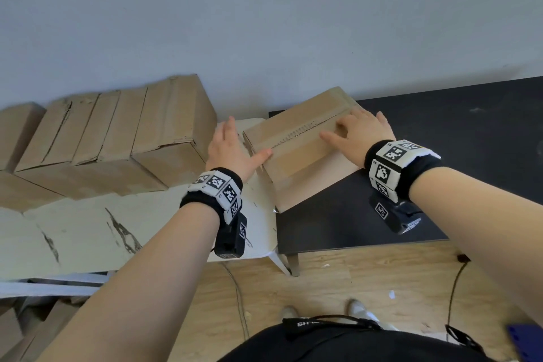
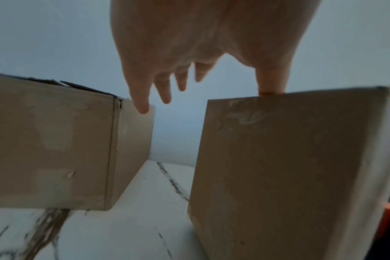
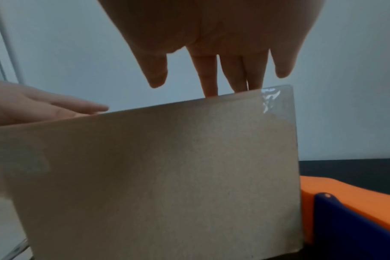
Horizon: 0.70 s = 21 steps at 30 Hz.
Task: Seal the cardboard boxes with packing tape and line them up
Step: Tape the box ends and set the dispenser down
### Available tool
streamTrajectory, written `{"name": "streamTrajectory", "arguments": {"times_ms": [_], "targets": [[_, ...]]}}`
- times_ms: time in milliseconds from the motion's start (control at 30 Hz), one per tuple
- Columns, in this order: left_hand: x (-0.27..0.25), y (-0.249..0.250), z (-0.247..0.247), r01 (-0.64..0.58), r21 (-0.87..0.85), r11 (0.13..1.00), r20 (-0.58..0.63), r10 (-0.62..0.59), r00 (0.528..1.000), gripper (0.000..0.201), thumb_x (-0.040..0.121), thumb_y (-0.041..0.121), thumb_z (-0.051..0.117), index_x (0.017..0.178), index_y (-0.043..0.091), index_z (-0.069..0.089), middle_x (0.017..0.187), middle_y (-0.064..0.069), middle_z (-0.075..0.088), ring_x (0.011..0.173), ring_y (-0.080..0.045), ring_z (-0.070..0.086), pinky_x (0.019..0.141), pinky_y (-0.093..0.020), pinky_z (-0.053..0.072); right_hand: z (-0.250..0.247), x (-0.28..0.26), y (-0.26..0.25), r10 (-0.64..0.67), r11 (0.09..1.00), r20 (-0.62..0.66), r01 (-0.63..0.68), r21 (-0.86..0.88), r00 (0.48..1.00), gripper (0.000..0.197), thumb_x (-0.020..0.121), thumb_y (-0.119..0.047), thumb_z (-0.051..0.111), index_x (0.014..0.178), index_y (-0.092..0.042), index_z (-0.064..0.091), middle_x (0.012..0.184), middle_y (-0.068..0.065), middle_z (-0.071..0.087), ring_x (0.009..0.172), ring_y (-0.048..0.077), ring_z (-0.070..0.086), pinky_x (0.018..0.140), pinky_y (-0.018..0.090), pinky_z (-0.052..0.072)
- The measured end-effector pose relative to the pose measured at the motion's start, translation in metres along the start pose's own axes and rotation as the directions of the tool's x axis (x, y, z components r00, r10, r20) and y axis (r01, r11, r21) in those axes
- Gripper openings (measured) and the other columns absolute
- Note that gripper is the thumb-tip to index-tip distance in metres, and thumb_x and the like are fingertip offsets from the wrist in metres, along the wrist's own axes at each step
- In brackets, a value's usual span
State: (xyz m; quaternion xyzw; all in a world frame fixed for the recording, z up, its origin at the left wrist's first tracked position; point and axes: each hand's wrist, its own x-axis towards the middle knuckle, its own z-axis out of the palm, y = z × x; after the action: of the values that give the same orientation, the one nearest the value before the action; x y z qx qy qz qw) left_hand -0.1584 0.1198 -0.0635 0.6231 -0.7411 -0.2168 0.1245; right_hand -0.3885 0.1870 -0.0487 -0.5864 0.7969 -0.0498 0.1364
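Observation:
A closed cardboard box [image 1: 296, 153] sits at the left end of the black table [image 1: 470, 156], with clear tape along its top seam. My right hand [image 1: 355, 134] lies flat on the box top, fingers straight [image 3: 234, 73]. My left hand [image 1: 232, 147] is against the box's left end, thumb on its top edge [image 2: 271, 84] and fingers spread in the air. A row of several sealed boxes [image 1: 117, 132] stands along the wall on the white table [image 1: 88, 232]. In the left wrist view the nearest of those boxes [image 2: 56, 140] is left of the handled box [image 2: 289, 167].
An orange and blue tape dispenser [image 3: 350, 207] lies on the black table just right of the box. A gap of white table [image 2: 145, 211] separates the box from the row. Cables run over the wooden floor [image 1: 338, 288] below.

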Motion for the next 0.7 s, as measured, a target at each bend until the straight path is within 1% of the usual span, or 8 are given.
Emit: {"name": "streamTrajectory", "arguments": {"times_ms": [67, 133, 233, 333, 467, 533, 633, 700], "targets": [[0.004, 0.001, -0.002, -0.081, -0.005, 0.997, 0.109, 0.081, 0.991, 0.088, 0.084, 0.050, 0.062, 0.151, 0.018, 0.014, 0.156, -0.006, 0.019, 0.143, -0.023, 0.019, 0.115, -0.036, 0.017, 0.001, -0.007, -0.006, 0.036, 0.998, 0.019, -0.036, -0.044, 0.999, 0.074, 0.083, -0.073, 0.035, 0.130, -0.017, 0.049, 0.153, 0.013, 0.021, 0.144, 0.029, 0.008, 0.117, 0.046, 0.004], [0.003, 0.002, -0.003, -0.100, -0.035, 0.994, 0.158, 0.104, 0.982, 0.077, 0.087, 0.045, 0.061, 0.149, 0.018, 0.024, 0.152, -0.006, 0.028, 0.139, -0.021, 0.026, 0.113, -0.033, 0.021, 0.004, -0.021, -0.020, 0.070, 0.995, -0.008, -0.071, -0.066, 0.997, 0.085, 0.075, -0.081, 0.034, 0.130, -0.018, 0.048, 0.153, 0.018, 0.015, 0.142, 0.035, 0.007, 0.115, 0.048, 0.008], [-0.001, 0.004, -0.003, -0.075, -0.037, 0.996, 0.108, 0.079, 0.991, 0.073, 0.082, 0.047, 0.065, 0.143, 0.022, 0.034, 0.145, -0.004, 0.038, 0.132, -0.019, 0.036, 0.106, -0.033, 0.030, 0.014, -0.038, -0.042, 0.038, 0.996, 0.001, -0.038, -0.076, 0.999, 0.096, 0.069, -0.086, 0.033, 0.134, -0.017, 0.042, 0.149, 0.019, 0.019, 0.139, 0.037, 0.012, 0.111, 0.049, 0.014], [-0.007, 0.009, -0.002, -0.054, -0.013, 0.998, 0.063, 0.054, 0.997, 0.070, 0.077, 0.050, 0.069, 0.134, 0.021, 0.043, 0.136, -0.003, 0.045, 0.122, -0.020, 0.046, 0.097, -0.031, 0.038, 0.024, -0.040, -0.051, 0.013, 0.999, 0.043, -0.011, -0.033, 0.999, 0.103, 0.066, -0.087, 0.036, 0.141, -0.016, 0.033, 0.155, 0.019, 0.009, 0.143, 0.035, 0.001, 0.114, 0.050, 0.009], [-0.014, 0.011, 0.002, 0.036, -0.074, 0.997, 0.071, -0.031, 0.997, 0.068, 0.067, 0.059, 0.072, 0.116, 0.020, 0.046, 0.119, -0.002, 0.049, 0.101, -0.019, 0.055, 0.083, -0.032, 0.047, 0.026, -0.030, -0.040, -0.073, 0.996, 0.051, 0.071, 0.045, 0.996, 0.094, 0.074, -0.074, 0.049, 0.145, -0.016, 0.028, 0.158, 0.013, 0.002, 0.145, 0.029, -0.007, 0.118, 0.045, 0.001], [-0.017, 0.012, 0.005, 0.059, -0.087, 0.994, 0.105, -0.049, 0.993, 0.070, 0.066, 0.064, 0.069, 0.116, 0.019, 0.047, 0.116, -0.001, 0.052, 0.096, -0.018, 0.056, 0.080, -0.033, 0.048, 0.020, -0.026, -0.032, -0.131, 0.991, 0.039, 0.130, 0.038, 0.991, 0.087, 0.079, -0.064, 0.049, 0.148, -0.018, 0.023, 0.159, 0.008, 0.003, 0.146, 0.024, -0.004, 0.119, 0.043, 0.000], [-0.024, 0.022, 0.014, 0.029, -0.048, 0.998, 0.159, -0.021, 0.987, 0.077, 0.072, 0.066, 0.062, 0.130, 0.019, 0.043, 0.120, -0.001, 0.055, 0.102, -0.020, 0.058, 0.085, -0.034, 0.049, 0.018, -0.027, -0.030, -0.239, 0.971, 0.060, 0.239, -0.003, 0.969, 0.073, 0.089, -0.055, 0.038, 0.150, -0.021, 0.016, 0.159, 0.000, 0.005, 0.146, 0.017, 0.000, 0.119, 0.043, -0.001], [-0.027, 0.030, 0.021, -0.024, -0.013, 1.000, 0.168, 0.025, 0.986, 0.068, 0.076, 0.065, 0.058, 0.128, 0.023, 0.044, 0.117, 0.001, 0.058, 0.099, -0.019, 0.060, 0.086, -0.038, 0.051, 0.023, -0.031, -0.030, -0.284, 0.957, 0.093, 0.288, -0.035, 0.954, 0.071, 0.093, -0.059, 0.025, 0.151, -0.022, 0.013, 0.159, -0.001, 0.003, 0.146, 0.015, -0.001, 0.118, 0.042, -0.003]]}}
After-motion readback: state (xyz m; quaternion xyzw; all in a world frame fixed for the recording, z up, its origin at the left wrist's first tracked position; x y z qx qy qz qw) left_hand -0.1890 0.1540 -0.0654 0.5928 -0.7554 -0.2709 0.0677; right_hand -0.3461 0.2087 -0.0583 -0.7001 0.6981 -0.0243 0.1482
